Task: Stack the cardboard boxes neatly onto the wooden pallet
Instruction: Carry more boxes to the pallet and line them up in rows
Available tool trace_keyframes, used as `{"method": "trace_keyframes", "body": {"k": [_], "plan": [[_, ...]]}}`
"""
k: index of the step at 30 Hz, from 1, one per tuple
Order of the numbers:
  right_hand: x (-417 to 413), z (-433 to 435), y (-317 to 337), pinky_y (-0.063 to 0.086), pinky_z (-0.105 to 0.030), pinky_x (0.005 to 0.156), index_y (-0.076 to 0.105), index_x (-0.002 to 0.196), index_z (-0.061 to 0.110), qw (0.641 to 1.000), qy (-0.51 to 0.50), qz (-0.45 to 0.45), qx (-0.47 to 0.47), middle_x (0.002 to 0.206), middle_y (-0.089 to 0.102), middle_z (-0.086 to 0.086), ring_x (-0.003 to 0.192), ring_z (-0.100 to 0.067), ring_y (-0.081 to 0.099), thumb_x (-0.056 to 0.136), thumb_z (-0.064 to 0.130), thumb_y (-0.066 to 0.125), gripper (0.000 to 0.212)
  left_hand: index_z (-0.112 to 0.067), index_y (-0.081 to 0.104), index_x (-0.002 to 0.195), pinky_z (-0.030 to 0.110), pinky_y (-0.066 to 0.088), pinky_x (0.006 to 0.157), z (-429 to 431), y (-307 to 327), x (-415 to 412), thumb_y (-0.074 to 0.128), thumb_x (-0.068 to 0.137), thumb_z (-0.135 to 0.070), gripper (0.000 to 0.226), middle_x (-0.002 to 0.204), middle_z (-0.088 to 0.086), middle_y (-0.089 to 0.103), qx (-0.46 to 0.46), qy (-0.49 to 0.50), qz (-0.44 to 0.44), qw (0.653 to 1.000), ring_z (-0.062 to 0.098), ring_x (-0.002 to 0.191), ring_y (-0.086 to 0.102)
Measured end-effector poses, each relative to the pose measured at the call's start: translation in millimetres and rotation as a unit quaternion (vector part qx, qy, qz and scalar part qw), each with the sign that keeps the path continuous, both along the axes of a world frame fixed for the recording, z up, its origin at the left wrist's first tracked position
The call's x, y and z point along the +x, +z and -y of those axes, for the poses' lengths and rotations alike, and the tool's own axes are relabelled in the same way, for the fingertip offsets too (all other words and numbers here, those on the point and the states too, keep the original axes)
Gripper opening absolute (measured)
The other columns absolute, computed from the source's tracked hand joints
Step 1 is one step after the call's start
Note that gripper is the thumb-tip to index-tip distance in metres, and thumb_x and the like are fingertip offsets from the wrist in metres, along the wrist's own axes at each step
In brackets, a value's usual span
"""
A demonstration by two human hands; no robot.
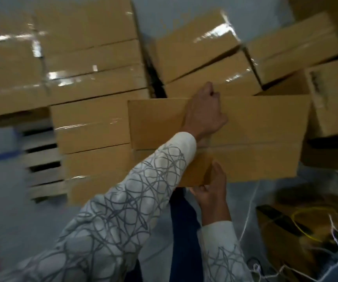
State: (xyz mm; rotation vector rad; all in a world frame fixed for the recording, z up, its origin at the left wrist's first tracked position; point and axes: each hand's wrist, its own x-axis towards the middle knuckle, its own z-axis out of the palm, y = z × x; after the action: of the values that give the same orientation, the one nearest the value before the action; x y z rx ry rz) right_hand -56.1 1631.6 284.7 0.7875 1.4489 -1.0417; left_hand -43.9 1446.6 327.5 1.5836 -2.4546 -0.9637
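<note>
Box: held off the floor between both hands, broad face up, just beside the stacked boxes and in front of the loose boxes.
Left hand: reaching across the top, fingers curled over the far edge, clamped on the box.
Right hand: wrapped round the near lower edge of the box, thumb up against the near face.
Pallet: wooden slats visible at left, partly covered by the stacked boxes, several layers high and sealed with clear tape.
Step in hand: judged as the carry, with the box lifted and not yet set on the stack.
Next move: probably a swing left over the stack, then a level lowering with edges squared to the layer beneath; release only once seated flat.
Caution: both grips left of the middle of the box, hence possible sag of the free right end.
Writing: none legible; dark mark on a box at right too blurred to read; no brand or label made out.
Open carton: lower right, with yellow cord inside.
</note>
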Motion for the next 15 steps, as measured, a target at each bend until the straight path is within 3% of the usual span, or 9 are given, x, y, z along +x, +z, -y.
{"method": "trace_keyframes", "body": {"k": [2, 5, 9, 11, 15], "plan": [[46, -10, 29, 0.048, -0.053, 0.107, 0.060, 0.140, 0.033, 0.999, 0.048, 0.010, -0.024, 0.143, 0.059, -0.002, 0.127, -0.030, 0.056, 0.063, 0.053, 0.086, 0.084, -0.008, 0.064, 0.128, 0.036, 0.044, 0.083, -7, 39, 54, 0.065, 0.082, -0.029, 0.051, 0.131, 0.008, 0.047, -0.040, 0.026, 0.002, 0.999, 0.029, 0.112, 0.054], [123, -21, 70, 0.041, -0.052, 0.113, 0.054, 0.146, 0.031, 0.993, 0.093, 0.056, -0.054, 0.151, 0.048, 0.004, 0.141, -0.029, 0.042, 0.085, 0.054, 0.076, 0.069, -0.008, 0.062, 0.134, 0.037, 0.044, 0.089, -30, 84, 149, 0.068, 0.080, -0.021, 0.055, 0.130, 0.009, 0.051, -0.077, 0.095, -0.022, 0.992, 0.028, 0.112, 0.052], [227, -31, 115, 0.033, -0.050, 0.119, 0.052, 0.145, 0.023, 0.973, 0.208, 0.096, -0.032, 0.142, 0.054, -0.004, 0.140, -0.034, 0.043, 0.093, 0.059, 0.060, 0.064, -0.008, 0.063, 0.133, 0.043, 0.040, 0.105, -84, 126, 293, 0.062, 0.071, -0.022, 0.064, 0.129, 0.012, 0.061, -0.102, 0.203, -0.034, 0.973, 0.033, 0.118, 0.055], [281, -41, 137, 0.038, -0.048, 0.110, 0.055, 0.142, 0.022, 0.958, 0.269, 0.087, -0.043, 0.142, 0.058, -0.007, 0.133, -0.035, 0.049, 0.092, 0.058, 0.060, 0.061, -0.006, 0.063, 0.131, 0.043, 0.038, 0.106, -117, 146, 367, 0.061, 0.067, -0.021, 0.066, 0.125, 0.014, 0.064, -0.109, 0.262, -0.047, 0.958, 0.036, 0.118, 0.057], [376, -70, 162, 0.052, -0.039, 0.074, 0.054, 0.132, 0.018, 0.944, 0.318, 0.035, -0.082, 0.119, 0.067, -0.011, 0.103, -0.033, 0.064, 0.087, 0.047, 0.075, 0.058, -0.011, 0.061, 0.138, 0.040, 0.040, 0.103, -186, 179, 504, 0.057, 0.068, -0.029, 0.072, 0.126, 0.014, 0.065, -0.107, 0.412, -0.071, 0.902, 0.032, 0.117, 0.056]]}}
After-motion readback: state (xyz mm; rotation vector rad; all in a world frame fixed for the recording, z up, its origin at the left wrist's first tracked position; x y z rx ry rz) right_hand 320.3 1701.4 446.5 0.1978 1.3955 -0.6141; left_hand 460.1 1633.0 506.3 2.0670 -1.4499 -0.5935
